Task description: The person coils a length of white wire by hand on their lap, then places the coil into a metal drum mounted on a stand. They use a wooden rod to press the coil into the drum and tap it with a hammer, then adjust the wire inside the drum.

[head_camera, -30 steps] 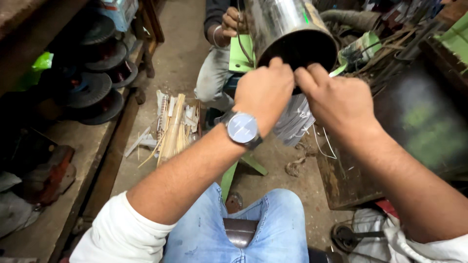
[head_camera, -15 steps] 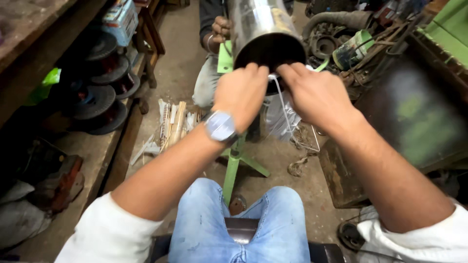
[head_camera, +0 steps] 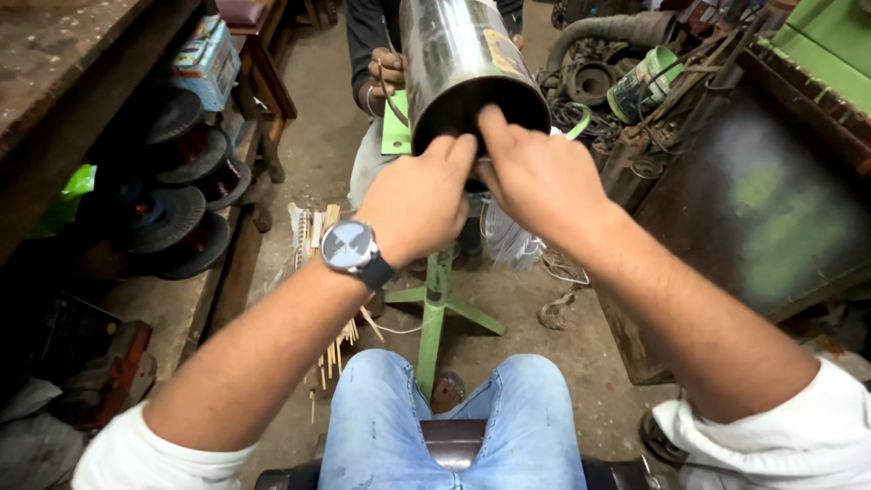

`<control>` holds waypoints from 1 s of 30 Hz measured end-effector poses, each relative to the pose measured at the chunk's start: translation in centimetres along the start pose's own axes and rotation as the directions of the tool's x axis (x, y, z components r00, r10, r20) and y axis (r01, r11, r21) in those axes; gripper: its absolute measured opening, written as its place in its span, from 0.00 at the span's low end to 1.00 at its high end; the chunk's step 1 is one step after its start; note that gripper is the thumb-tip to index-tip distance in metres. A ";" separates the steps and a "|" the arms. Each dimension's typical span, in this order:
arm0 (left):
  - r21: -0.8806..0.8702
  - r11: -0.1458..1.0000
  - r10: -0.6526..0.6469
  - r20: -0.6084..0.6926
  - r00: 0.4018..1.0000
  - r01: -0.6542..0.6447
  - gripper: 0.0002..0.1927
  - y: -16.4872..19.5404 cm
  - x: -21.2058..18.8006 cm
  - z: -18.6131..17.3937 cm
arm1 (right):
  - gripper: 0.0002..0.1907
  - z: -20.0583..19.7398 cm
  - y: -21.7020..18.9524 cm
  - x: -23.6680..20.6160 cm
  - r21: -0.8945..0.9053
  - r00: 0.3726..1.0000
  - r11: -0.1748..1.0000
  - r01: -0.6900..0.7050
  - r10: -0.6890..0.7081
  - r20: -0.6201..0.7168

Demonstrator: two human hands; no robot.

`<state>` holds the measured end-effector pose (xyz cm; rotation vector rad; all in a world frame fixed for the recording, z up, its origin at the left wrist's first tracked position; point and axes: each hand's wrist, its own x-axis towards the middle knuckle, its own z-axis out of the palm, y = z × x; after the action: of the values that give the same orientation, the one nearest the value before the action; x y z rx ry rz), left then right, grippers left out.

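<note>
Nearest the camera, we see our blue denim knees [head_camera: 454, 417] on a dark seat, with white sleeves pushed up both forearms. Our left hand [head_camera: 413, 204], wearing a round grey-faced wristwatch [head_camera: 349, 247] on a dark strap, curls its fingers narrowly over the near rim of a shiny steel cylinder [head_camera: 454, 54]. Our right hand [head_camera: 540, 172] does the same just beside it, fingertips hooked into the dark opening; whether they pinch anything inside we cannot tell. The cylinder is smooth, mirror-bright and tube-shaped, held above a green painted metal stand [head_camera: 434, 313] with splayed legs. Its long axis runs away from us and tilts upward, with the open mouth facing us.

Below, the dusty concrete floor [head_camera: 544, 363] is gritty and stained, with a bundle of pale thin wooden sticks [head_camera: 313, 231] lying left of the stand and loose wire coils to the right. On the left, a worn wooden bench shelf [head_camera: 54, 54] carries black spools of copper wire [head_camera: 172, 209]. On the right stands a dark, scuffed metal cabinet [head_camera: 771, 227].

Beyond the cylinder, another person's hand [head_camera: 386, 73] rests by its far side, near a green sheet.
</note>
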<state>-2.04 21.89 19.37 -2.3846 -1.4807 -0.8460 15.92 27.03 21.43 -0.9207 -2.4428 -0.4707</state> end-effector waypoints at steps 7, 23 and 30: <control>0.041 0.993 0.103 0.122 0.987 -0.109 0.23 -1.2 1.6 0.1 | 0.12 0.2 0.9 1.2 -0.020 0.991 0.996 0.089 -0.087 0.103; 0.107 0.994 0.000 -0.010 1.000 0.001 0.17 0.4 0.1 0.3 | 0.10 1.7 -1.8 -0.5 -0.159 0.988 0.987 0.012 -0.036 -0.153; 0.032 0.999 0.019 -0.315 0.949 -0.009 0.23 -0.7 -2.9 -5.5 | 0.12 0.8 -2.8 -1.1 -0.003 1.000 1.000 0.005 -0.005 -0.022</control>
<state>-5.59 17.52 22.11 -2.1114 -1.3369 -1.1309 14.46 24.81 19.72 -0.9058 -2.4259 -0.4841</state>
